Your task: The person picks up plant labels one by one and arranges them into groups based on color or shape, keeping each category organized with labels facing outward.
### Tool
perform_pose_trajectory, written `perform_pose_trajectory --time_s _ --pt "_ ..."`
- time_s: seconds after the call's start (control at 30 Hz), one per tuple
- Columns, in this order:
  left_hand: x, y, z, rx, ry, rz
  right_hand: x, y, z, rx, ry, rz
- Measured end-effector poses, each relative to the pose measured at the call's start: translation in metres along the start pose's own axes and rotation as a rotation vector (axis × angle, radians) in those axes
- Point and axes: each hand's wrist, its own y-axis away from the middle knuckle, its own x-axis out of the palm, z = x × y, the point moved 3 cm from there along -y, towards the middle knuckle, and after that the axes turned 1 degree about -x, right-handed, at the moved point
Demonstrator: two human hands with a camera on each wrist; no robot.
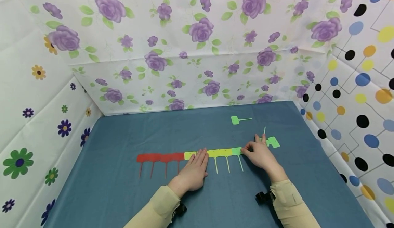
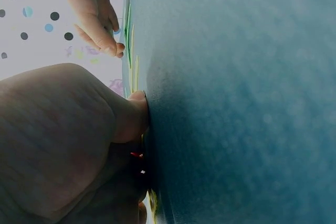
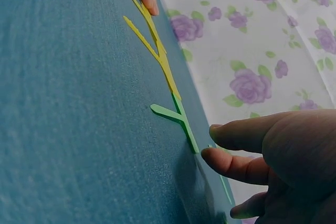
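A row of flat plastic tags with thin tails runs across the cloth in the head view: red tags (image 1: pixel 149 157), yellow tags (image 1: pixel 220 153), then a green tag (image 1: pixel 236 151) at the right end. My left hand (image 1: pixel 192 173) rests with extended fingers on the yellow part, covering some of it. Beside the end green tag is my right hand (image 1: pixel 261 156), thumb and index finger close together. The right wrist view shows this hand (image 3: pixel 283 161) with a small gap between thumb and index finger and nothing held. Loose green tags (image 1: pixel 273 142) lie partly hidden behind its fingers.
Another green tag (image 1: pixel 235 120) lies farther back on the blue cloth (image 1: pixel 123 200). Flower-printed sheeting (image 1: pixel 200 67) stands behind, and dotted sheeting (image 1: pixel 354 118) rises on the right. Each wrist wears a black device, one seen below the right sleeve (image 1: pixel 287 200).
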Motion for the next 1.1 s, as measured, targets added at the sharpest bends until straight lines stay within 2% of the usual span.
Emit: perform_pose_trajectory --time_s 0.43,1.1 --pt "-0.0071 0.0034 -0.0052 -0.004 -0.067 -0.012 -0.0002 0.0006 0.0001 0.005 0.004 0.005" --pt "-0.0073 0.0055 -0.0050 0.007 -0.046 -0.017 -0.0061 0.0013 0.0036 -0.012 0.046 0.019"
